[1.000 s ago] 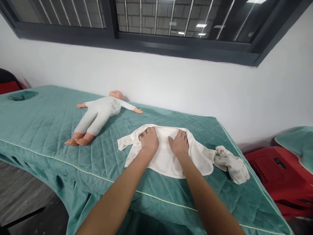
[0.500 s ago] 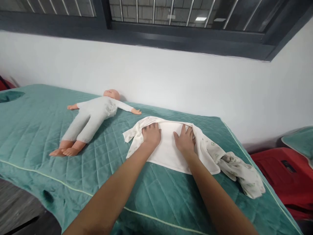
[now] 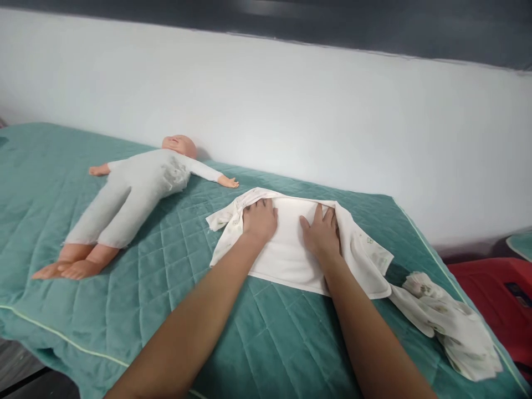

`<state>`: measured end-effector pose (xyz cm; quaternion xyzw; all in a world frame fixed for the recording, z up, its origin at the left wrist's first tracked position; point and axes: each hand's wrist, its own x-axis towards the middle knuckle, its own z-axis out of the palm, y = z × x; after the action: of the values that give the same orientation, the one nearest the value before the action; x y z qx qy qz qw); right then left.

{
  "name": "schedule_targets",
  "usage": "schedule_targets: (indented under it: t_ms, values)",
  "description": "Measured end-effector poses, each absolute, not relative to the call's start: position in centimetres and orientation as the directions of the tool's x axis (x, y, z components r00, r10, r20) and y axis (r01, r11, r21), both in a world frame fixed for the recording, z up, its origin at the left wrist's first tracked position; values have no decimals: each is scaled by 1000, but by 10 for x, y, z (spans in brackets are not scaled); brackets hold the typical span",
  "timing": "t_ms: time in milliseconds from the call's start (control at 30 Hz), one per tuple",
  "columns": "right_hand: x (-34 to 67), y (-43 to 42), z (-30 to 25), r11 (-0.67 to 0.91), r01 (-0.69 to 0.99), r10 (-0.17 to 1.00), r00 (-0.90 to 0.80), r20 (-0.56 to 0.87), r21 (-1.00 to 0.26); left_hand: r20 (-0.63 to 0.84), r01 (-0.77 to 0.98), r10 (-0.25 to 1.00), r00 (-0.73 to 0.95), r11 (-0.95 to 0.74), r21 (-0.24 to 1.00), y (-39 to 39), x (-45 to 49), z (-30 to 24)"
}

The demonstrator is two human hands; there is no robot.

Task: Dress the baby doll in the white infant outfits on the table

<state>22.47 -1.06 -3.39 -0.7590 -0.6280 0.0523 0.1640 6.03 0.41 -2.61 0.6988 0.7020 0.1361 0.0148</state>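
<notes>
A small white baby shirt (image 3: 286, 244) lies spread on the green quilted cover, its plain inside facing up and its printed sleeves out to the sides. Flat on its left part rests my left hand (image 3: 260, 221), fingertips partly under the folded edge near the collar. My right hand (image 3: 322, 230) presses on the right part, fingers spread, some tips tucked beneath the fabric. A crumpled printed garment (image 3: 453, 321) lies right of the shirt. To the left, a baby doll (image 3: 137, 183) in a white cloth body lies on its back, one arm stretched towards the shirt.
The green quilted cover (image 3: 166, 288) drapes over the bed's front edge. Behind it rises a white wall (image 3: 266, 111) with a dark window frame (image 3: 291, 22) above. Something red (image 3: 494, 299) stands beside the right edge.
The camera has tilted down and come closer. The shirt's right sleeve now shows spread apart from the crumpled garment. Both hands stay on the shirt, slightly shifted.
</notes>
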Motion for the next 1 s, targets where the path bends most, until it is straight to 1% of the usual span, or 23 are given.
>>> schedule_targets:
  t_ms: [133,267,367,533,600,733,933,1000]
  values:
    - [231,-10,-33,-156,920,959,227,167,-359,157,976,987,16,-49,210,14,64,-23]
    - [235,-9,-33,-145,928,960,215,177,-345,112,973,994,12,-37,229,21,69,-28]
    - [236,-5,-31,-147,929,965,210,158,-341,136,971,991,5,-37,235,21,69,-28]
    - [237,11,-29,-135,923,975,187,116,-360,222,973,975,-16,-36,228,22,66,-23]
    - [237,18,-31,-143,922,977,190,98,-360,213,974,977,-11,-38,223,25,66,-23]
    - [235,21,-38,-145,938,982,175,69,-316,146,975,989,-5,-28,222,28,65,-28]
    - [230,19,-44,-83,976,985,110,130,-200,122,972,992,-7,-22,235,25,69,-30]
    - [229,19,-44,-85,980,987,108,123,-179,119,969,993,-21,-9,247,21,73,-30]
